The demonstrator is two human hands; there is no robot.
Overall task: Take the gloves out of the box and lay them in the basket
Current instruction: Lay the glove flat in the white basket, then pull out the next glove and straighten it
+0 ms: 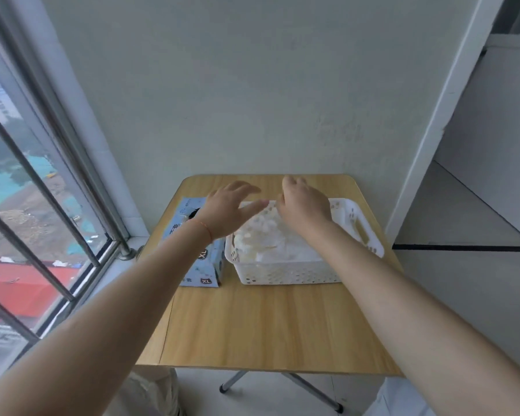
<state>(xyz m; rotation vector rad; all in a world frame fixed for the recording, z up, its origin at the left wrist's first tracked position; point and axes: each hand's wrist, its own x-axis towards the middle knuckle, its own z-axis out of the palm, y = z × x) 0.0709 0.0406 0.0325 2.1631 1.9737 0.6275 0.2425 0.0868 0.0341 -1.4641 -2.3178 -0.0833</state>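
Several gloves (270, 241) already lie in the basket (288, 273), a loose pale, translucent heap, crumpled and thin, filling most of the floor; so the task looks well under way, not done. The box (206, 262), light blue with "XL" print, sits on the desk (267, 322) just left of the basket, touching or nearly touching it; its dark top slot is partly hidden by the left wrist, so how many gloves remain inside can't be told. Left hand (227, 210) hovers over the gap between box and basket, fingers spread and straight, holding nothing. Right hand (305, 205) is over the far side of the basket, fingers bent downward toward the heap; motion blur there, so its grip is unclear — possibly pinching a glove, can't tell. Left to do, by my read: settle this glove, go back to the box for more. The gloves look flimsy and clingy, likely to bunch rather than lie flat.
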